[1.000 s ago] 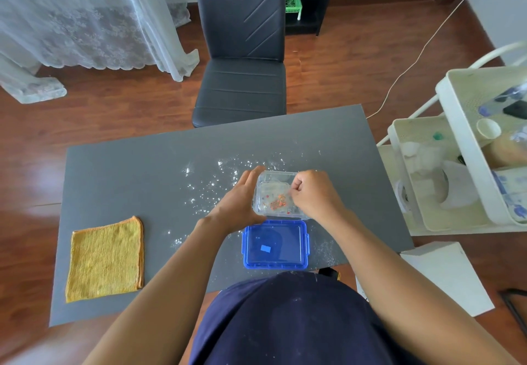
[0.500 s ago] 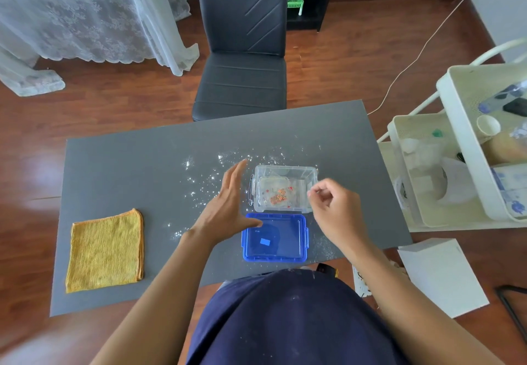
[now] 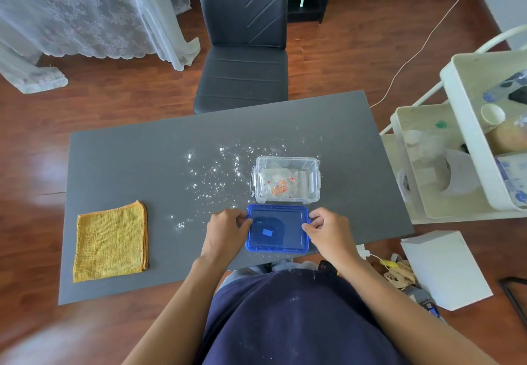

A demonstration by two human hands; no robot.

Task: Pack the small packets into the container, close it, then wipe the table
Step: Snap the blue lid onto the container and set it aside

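Note:
A clear plastic container stands uncovered on the grey table, with small packets lying inside it. Just in front of it lies the blue lid, flat on the table. My left hand grips the lid's left edge and my right hand grips its right edge. White powder or crumbs are scattered on the table to the left of the container. A folded yellow cloth lies at the table's front left.
A black chair stands behind the table. A white cart with trays of items is at the right. White paper and clutter lie on the floor at the front right. Lace curtains hang at the back left.
Both hands left the container and came back toward me to the blue lid, taking hold of its two side edges. The container stays in place with the packets in it.

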